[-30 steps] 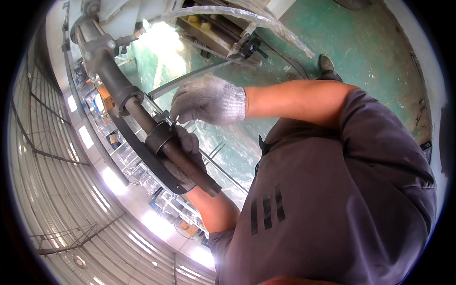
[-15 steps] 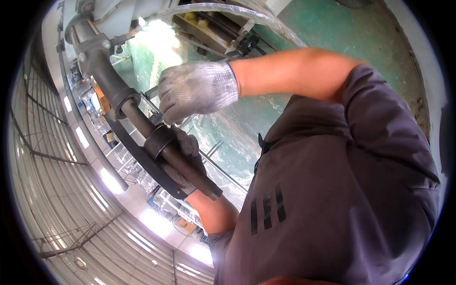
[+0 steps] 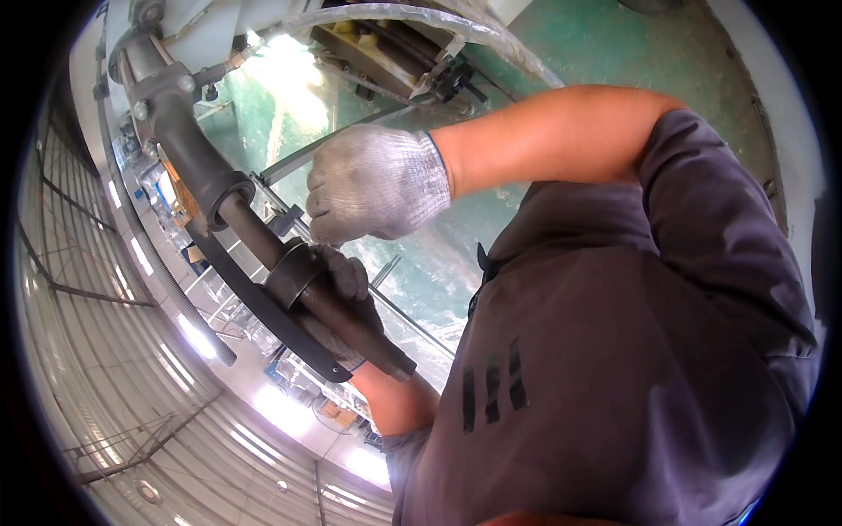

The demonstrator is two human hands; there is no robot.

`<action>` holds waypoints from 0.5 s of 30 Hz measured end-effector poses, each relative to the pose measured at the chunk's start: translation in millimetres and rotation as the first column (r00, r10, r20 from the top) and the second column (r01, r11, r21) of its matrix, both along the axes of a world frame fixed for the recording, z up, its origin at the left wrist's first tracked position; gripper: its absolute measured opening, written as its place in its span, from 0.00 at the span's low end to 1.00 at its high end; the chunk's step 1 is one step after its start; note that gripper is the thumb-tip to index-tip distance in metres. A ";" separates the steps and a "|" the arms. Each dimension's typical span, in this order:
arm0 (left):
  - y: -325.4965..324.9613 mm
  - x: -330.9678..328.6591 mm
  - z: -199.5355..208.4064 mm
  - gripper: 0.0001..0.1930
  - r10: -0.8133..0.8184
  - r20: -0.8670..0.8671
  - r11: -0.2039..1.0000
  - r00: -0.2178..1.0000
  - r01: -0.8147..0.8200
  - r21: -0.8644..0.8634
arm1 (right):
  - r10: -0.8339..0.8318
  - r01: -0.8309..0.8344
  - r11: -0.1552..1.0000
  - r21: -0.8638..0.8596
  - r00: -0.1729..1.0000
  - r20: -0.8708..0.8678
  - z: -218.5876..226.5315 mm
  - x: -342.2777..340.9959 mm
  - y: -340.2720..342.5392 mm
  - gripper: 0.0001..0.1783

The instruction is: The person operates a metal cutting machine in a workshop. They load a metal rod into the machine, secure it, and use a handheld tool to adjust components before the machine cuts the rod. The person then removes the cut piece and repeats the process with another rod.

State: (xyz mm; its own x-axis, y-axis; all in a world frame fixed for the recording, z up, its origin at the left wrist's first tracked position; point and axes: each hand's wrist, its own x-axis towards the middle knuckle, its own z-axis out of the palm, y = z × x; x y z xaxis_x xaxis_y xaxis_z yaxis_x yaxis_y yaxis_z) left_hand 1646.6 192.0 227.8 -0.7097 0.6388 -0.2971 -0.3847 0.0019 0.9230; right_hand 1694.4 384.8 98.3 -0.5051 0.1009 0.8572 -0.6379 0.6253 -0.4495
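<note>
A dark metal shaft (image 3: 252, 230) runs diagonally down from a grey cast housing (image 3: 182, 131) on the left. Round it sits a dark metal collar (image 3: 296, 279), and a dark tube (image 3: 364, 337) extends beyond the collar toward my left forearm. My left hand (image 3: 349, 279), in a grey knit glove, is closed against the collar from behind; its palm is mostly hidden by the tube. Just above the collar, my right hand (image 3: 377, 182), also gloved, is curled closed with fingertips down near the collar's upper edge. Whatever it pinches is too small or hidden to make out.
Alongside the shaft runs a flat black bar (image 3: 263, 302). A corrugated hose (image 3: 189, 302) hangs further left. Behind my right hand are a metal frame rail (image 3: 298, 162), a clear plastic-wrapped hose (image 3: 438, 16) and machinery (image 3: 377, 53) on a green floor (image 3: 605, 53).
My right hand has shifted slightly right and down, its fingers more curled. The shaft, collar and bar sit slightly lower in view. My left hand stays at the collar.
</note>
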 end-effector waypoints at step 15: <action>10.4 7.4 0.1 0.17 0.006 -0.233 1.000 0.972 -0.010 -0.017 | 0.032 -0.024 0.741 -0.671 0.999 -0.001 -41.9 -20.5 -77.4 0.08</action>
State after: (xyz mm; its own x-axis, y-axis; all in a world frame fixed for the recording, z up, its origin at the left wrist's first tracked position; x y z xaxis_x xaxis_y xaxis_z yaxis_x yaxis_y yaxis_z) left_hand 1654.0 202.4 227.9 -0.7657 0.6291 -0.1341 -0.1589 0.0170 0.9871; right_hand 1673.9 307.5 56.4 -0.5250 0.6338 0.5681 -0.6436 0.1411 -0.7522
